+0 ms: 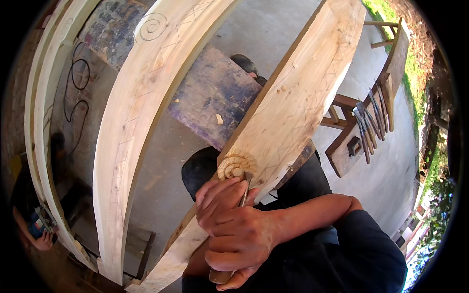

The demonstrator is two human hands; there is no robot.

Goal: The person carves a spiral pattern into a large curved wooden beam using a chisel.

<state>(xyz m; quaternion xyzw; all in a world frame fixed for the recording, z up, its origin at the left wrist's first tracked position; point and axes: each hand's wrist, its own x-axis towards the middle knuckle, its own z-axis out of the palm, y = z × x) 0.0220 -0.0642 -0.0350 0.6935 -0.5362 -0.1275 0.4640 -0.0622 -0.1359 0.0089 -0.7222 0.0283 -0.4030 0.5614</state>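
A long pale wooden board (298, 88) lies slantwise before me, pencilled with zigzag lines. On its near part is a carved spiral rosette (238, 168) with a ribbed rim. My right hand (244, 239) is wrapped round the wooden handle of a carving chisel (244, 197), the butt showing below the fist. Just ahead of it, my left hand (217, 202) closes about the metal shank, its fingers resting by the carving. The blade's tip meets the right side of the rosette; its exact edge is too small to make out.
A second curved board (122, 127) with a pencilled spiral stands left, across a paint-stained bench (215, 95). Several carving tools (373, 117) lie on a low wooden stool (342, 151) at right. Far left, another person's hand (45, 240) is at a blue power tool (36, 227).
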